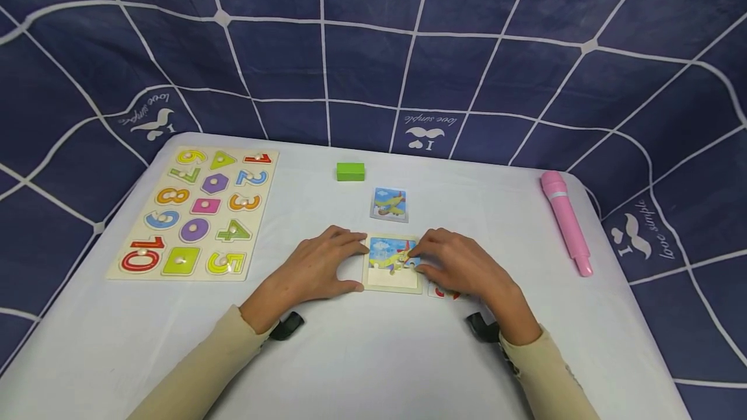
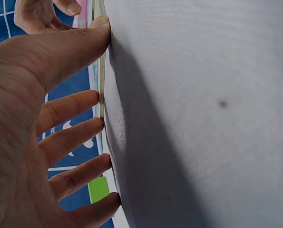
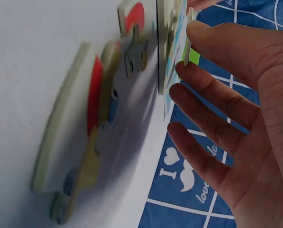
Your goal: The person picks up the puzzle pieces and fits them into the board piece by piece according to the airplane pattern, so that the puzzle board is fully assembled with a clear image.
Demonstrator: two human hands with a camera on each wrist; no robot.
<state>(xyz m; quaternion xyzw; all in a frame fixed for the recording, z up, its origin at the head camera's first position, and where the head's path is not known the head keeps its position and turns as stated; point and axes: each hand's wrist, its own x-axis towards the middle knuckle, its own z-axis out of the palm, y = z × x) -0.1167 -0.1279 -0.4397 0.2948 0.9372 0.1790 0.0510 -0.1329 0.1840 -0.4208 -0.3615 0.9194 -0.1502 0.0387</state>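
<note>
A small wooden jigsaw board [image 1: 393, 289] lies flat between my hands. Its upper part shows an airplane picture, and a pale strip of bare tray runs along the bottom. With fairly straight fingers, my left hand [image 1: 315, 264] touches the board's left edge, the thumb at the near corner. Above the board's right side, my right hand [image 1: 463, 266] pinches a thin puzzle piece [image 3: 188, 50] between thumb and index finger; the piece's face is turned away. Loose puzzle pieces [image 3: 67, 123] with red and yellow parts lie just right of the board, partly hidden under that hand in the head view.
Behind the board lies a small airplane picture [image 1: 389, 204], with a green block [image 1: 350, 172] farther back. A number-and-shape peg board [image 1: 192, 212] occupies the left side. A pink toy microphone [image 1: 566, 222] lies at the right. Dark blue cloth [image 1: 367, 63] hangs behind the table.
</note>
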